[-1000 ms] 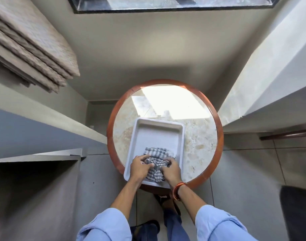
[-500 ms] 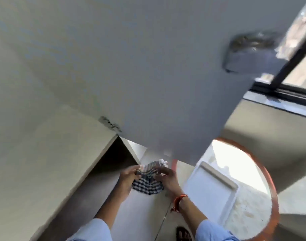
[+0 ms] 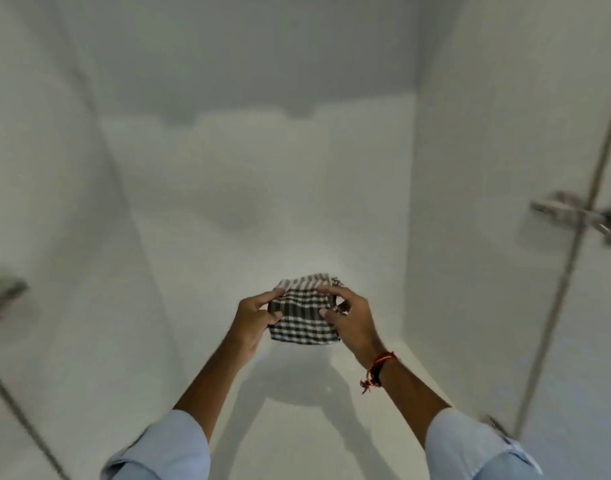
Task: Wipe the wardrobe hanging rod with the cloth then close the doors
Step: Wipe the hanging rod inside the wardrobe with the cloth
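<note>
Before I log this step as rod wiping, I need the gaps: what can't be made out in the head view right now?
- Hanging rod: none shows; if there is one, it lies beyond the frame.
- Metal fitting on the right panel: motion blur hides its shape.
- Left fitting: blurred and cut off by the frame edge.
- Checked cloth: its side edges are covered by the left hand and right hand.

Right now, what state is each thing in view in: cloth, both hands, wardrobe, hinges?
Checked cloth: folded small, held up in the air between both hands.
Left hand: fingers pinching the cloth's left edge.
Right hand: fingers gripping the cloth's right edge; red thread band on the wrist.
Wardrobe: open, nothing seen inside; no hanging rod in view.
Right hinge: blurred, door swung open.
Left hinge: blurred, at frame edge.
</note>
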Available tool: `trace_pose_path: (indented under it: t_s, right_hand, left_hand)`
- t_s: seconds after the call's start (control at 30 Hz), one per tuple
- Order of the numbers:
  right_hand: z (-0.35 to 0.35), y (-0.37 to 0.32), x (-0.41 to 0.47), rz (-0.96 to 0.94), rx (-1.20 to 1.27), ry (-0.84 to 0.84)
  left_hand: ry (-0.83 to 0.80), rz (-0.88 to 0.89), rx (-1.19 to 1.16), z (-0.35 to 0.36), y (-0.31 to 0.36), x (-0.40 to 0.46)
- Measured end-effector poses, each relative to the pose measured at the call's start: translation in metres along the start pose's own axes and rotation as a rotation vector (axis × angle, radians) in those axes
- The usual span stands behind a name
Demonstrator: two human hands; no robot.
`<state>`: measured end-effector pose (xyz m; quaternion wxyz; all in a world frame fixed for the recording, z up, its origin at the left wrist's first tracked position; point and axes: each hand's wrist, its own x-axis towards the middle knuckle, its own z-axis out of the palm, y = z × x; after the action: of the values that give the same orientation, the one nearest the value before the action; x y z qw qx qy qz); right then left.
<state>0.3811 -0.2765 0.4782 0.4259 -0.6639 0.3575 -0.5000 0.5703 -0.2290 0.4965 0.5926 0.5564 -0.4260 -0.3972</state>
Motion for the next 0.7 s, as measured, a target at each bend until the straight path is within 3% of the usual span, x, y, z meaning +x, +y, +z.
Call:
trace_pose_path:
  t_s: [0.23,0.37,0.5,0.6,0.7]
  right_hand:
    - [0.064,-0.188,0.116,-0.582,-0.143,-0.037]
    - [0.074,-0.312,0.162,-0.938,-0.23,0.046]
    - [0.076,-0.421,0.194,-1.149,-0.23,0.171]
    - [0.076,-0.489,0.217,-1.242,-0.338,0.286]
    - [0.077,-0.523,0.229,-1.264,-0.578,0.434]
  left_hand:
    - [0.331,0.657,0.152,-0.077,0.186,0.025]
    - [0.495,0.944,0.162,-0.09,0.301,0.021]
    - [0.678,1.239,0.343,-0.099,0.41,0.013]
    - [0.767,1.365,0.477,-0.108,0.485,0.01]
    - [0.791,1.331,0.568,-0.113,0.527,0.016]
